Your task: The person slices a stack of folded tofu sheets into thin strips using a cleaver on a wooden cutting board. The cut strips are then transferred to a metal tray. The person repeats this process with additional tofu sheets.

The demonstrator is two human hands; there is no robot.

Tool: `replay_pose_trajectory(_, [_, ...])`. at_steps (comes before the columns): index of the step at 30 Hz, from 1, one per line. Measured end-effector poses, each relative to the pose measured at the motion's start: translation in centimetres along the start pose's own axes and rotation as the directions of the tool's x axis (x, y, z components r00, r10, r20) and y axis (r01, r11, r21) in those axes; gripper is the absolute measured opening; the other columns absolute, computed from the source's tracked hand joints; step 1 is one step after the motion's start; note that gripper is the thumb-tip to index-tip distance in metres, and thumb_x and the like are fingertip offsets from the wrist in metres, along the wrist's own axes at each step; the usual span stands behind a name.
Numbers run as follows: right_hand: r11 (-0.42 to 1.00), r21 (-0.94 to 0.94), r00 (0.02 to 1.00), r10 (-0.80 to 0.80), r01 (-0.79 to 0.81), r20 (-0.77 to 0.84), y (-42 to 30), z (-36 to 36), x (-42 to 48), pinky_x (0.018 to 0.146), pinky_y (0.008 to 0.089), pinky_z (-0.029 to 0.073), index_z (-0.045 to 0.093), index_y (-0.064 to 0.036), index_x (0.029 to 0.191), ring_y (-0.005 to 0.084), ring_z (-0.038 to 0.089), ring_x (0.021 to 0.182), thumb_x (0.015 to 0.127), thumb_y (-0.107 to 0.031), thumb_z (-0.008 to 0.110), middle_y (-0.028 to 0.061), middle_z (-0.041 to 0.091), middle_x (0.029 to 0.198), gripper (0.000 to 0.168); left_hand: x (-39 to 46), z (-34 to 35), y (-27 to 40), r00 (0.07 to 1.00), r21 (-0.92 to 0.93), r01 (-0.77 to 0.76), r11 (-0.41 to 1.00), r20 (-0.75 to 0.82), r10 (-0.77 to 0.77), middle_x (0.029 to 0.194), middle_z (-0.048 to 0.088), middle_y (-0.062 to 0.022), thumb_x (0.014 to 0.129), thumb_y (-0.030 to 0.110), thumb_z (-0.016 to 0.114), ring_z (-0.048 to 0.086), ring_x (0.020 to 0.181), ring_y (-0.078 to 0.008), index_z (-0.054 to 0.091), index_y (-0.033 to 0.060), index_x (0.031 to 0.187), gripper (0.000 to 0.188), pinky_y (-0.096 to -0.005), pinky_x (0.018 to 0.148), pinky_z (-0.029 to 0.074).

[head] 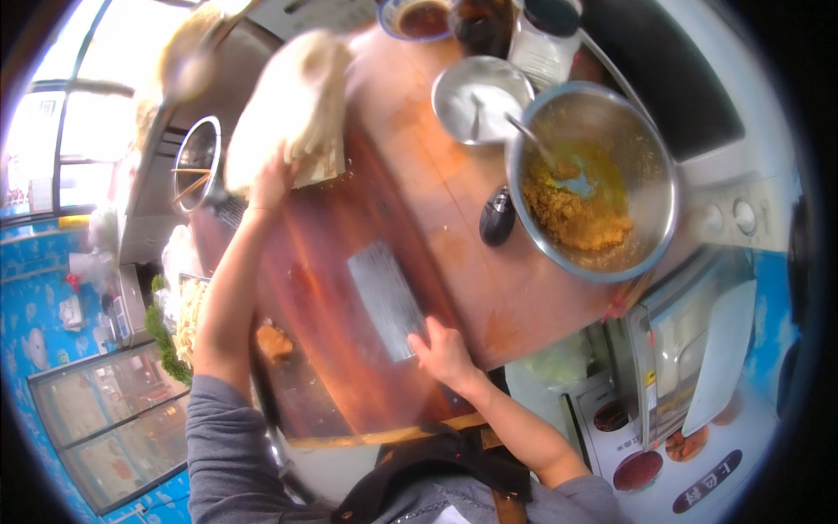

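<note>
My left hand [272, 173] is at the near edge of a large, pale, folded sheet of what looks like dough [288, 111], its fingers closed on that edge. The sheet is blurred and overexposed, and layers show along its right side. My right hand [448, 357] grips the near end of a broad metal blade [383, 295], probably a cleaver, with thumb and forefinger against it. If the blade has a handle, my fingers hide it. The blade is over a dark reddish wooden board [327, 367], flat or nearly so. An orange-brown lump [273, 342] sits at the board's left.
To the right stands a large steel bowl [592, 262] of yellow-brown crumbly mix with a spoon in it. Beside it are a smaller bowl of white powder [483, 98], a black-handled object [497, 217] and a jar [546, 49]. Pale strips [190, 308] fill a tray on the left.
</note>
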State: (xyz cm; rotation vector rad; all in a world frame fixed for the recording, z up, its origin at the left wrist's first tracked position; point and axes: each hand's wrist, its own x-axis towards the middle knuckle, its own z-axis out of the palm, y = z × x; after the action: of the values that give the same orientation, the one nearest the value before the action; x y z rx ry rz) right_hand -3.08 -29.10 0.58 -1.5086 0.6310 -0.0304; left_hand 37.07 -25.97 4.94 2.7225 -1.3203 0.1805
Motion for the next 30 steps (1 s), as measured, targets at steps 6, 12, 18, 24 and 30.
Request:
replay_pose_trajectory(6, [0.996, -0.05, 0.996, -0.072, 0.07, -0.049, 1.3, 0.5, 0.0, 0.049, 0.0412, 0.047, 0.046, 0.001, 0.079, 0.0311, 0.061, 0.05, 0.087, -0.02, 0.059, 0.0184, 0.057, 0.056, 0.027, -0.2, 0.2, 0.2, 0.997, 0.028, 0.066, 0.997, 0.025, -0.067, 0.103, 0.061, -0.0256, 0.089, 0.028, 0.058, 0.06, 0.093, -0.0417, 0.043, 0.0067, 0.129, 0.048, -0.0474, 0.079, 0.047])
replay_pose_trajectory(12, [0.998, -0.035, 0.997, -0.054, 0.052, -0.054, 0.9, 0.5, -0.1, 0.051, 0.0433, 0.047, 0.046, 0.001, 0.081, 0.0356, 0.06, 0.054, 0.087, -0.021, 0.059, 0.0204, 0.056, 0.058, 0.026, -0.2, 0.3, 0.8, 0.999, 0.127, 0.001, 0.992, -0.05, 0.005, 0.105, 0.061, -0.025, 0.087, 0.038, 0.06, 0.061, 0.088, -0.0422, 0.042, 0.0041, 0.128, 0.056, -0.0482, 0.072, 0.052])
replay_pose_trajectory(18, [0.989, -0.089, 0.988, -0.126, 0.119, -0.086, 0.4, 0.1, -0.2, 0.054, 0.0502, 0.046, 0.048, 0.001, 0.083, 0.0436, 0.059, 0.061, 0.085, -0.018, 0.059, 0.0255, 0.058, 0.063, 0.022, -0.7, 1.4, 3.7, 1.0, 0.144, 0.002, 0.99, -0.031, 0.003, 0.137, 0.036, -0.0296, 0.075, 0.042, 0.073, 0.034, 0.128, -0.0431, 0.032, -0.0089, 0.134, 0.088, -0.0465, 0.105, 0.032])
replay_pose_trajectory(24, [0.988, -0.095, 0.988, -0.128, 0.119, -0.087, 0.4, 0.1, -0.2, 0.053, 0.0495, 0.046, 0.048, 0.0, 0.083, 0.0419, 0.059, 0.06, 0.086, -0.018, 0.059, 0.0239, 0.057, 0.061, 0.021, 0.0, 0.6, 3.9, 0.989, 0.125, 0.144, 0.982, -0.035, -0.14, 0.125, 0.05, -0.029, 0.083, 0.042, 0.063, 0.051, 0.112, -0.0429, 0.037, -0.0039, 0.134, 0.073, -0.0467, 0.092, 0.043])
replay_pose_trajectory(30, [0.986, -0.099, 0.985, -0.142, 0.132, -0.102, 0.6, 0.3, -0.3, 0.052, 0.0481, 0.047, 0.048, 0.0, 0.084, 0.0409, 0.059, 0.059, 0.086, -0.018, 0.059, 0.0226, 0.058, 0.06, 0.021, 0.0, 1.1, 2.2, 0.993, 0.266, -0.032, 0.963, -0.101, 0.06, 0.112, 0.058, -0.0262, 0.079, 0.041, 0.067, 0.062, 0.09, -0.0413, 0.042, 0.0003, 0.131, 0.071, -0.0462, 0.074, 0.053])
